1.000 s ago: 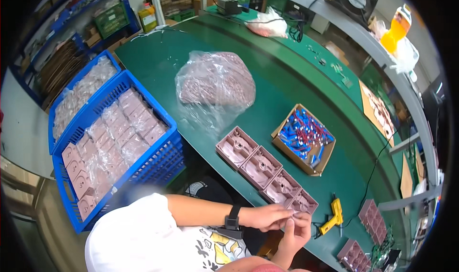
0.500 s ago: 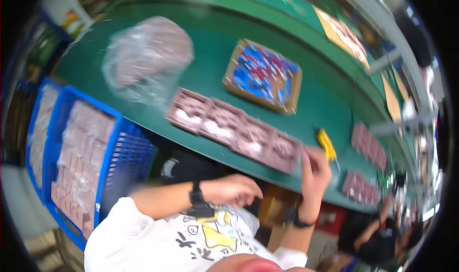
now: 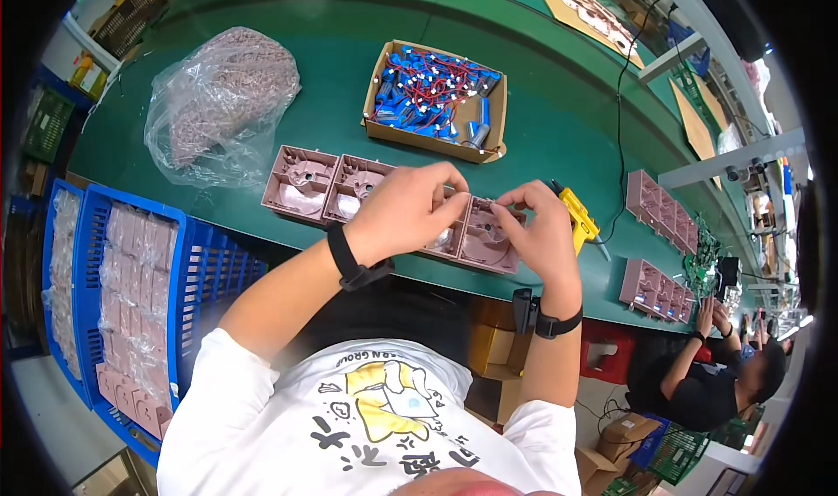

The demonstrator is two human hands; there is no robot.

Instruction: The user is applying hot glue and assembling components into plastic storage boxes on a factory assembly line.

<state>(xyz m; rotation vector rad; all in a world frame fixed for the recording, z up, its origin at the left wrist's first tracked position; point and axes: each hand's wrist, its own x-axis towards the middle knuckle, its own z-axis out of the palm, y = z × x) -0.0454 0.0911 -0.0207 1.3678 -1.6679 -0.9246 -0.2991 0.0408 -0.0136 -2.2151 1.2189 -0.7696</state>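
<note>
A row of mauve plastic housings [image 3: 301, 201] lies along the near edge of the green table, their open sides up, with round parts moulded inside. My left hand [image 3: 408, 212] is over the middle of the row, covering part of it. Its fingers are curled together, and what they hold, if anything, is hidden. At the right-end housing [image 3: 487, 245], my right hand [image 3: 543, 230] has thumb and fingertips close together by the rim. Whatever is in that pinch is too small to make out. A yellow glue gun [image 3: 578, 218] lies just right of this hand.
Behind the row stands a cardboard box [image 3: 436, 138] of blue cylinders with red wires. A clear bag [image 3: 223, 103] of mauve parts lies left. Blue crates [image 3: 179, 295] holding wrapped mauve parts stand at lower left. More housings [image 3: 659, 208] and a co-worker [image 3: 720, 374] are at right.
My left hand has risen from in front of my body to the middle of the row. My right hand has come in over the end housing. The view has shifted and is sharper.
</note>
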